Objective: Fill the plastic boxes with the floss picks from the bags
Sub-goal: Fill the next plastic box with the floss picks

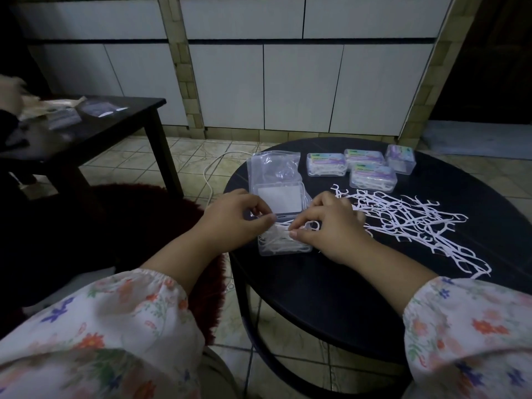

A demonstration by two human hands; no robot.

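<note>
A room in a home, dimly lit. The floor (201, 156) is laid with pale square tiles, and at twelve o'clock stands a run of white cabinet doors (299, 87) set between tiled pillars (187, 90), like built-in kitchen units. A small round black tabletop (345, 283) sits in front, a low dark side table (121, 116) at ten o'clock, a dark red shaggy rug (172, 203) beneath, and a white cable (213, 168) trails across the tiles.

An open box (283, 240) lies at the surface's (316, 283) left edge, bags (273, 168) behind it, loose floss picks (408, 223) right, four filled boxes (371, 175) at the far edge.
</note>
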